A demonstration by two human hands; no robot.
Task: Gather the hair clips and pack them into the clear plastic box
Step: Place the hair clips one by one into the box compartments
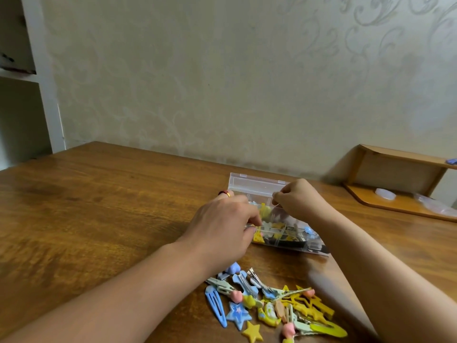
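The clear box (277, 219) sits on the wooden worktop (99, 206), its lid standing up at the far side, near the wall. Inside, the compartments already hold yellow, blue and black clips.

The left hand (222, 229) rests at the box's left end, fingers curled in a grip on its near-left edge; a ring (228, 193) shows on 1 finger. The right hand (300, 199) hovers over the box's far right part, thumb and forefinger pinched together on something small and pale; what it is cannot be told.

The loose clips (272, 308) lie in a heap nearer than the box, between the 2 forearms: blue snap clips, star shapes in blue and yellow, pink-tipped ones.

Right of the box, by the wall, stands a low wooden shelf (400, 179).
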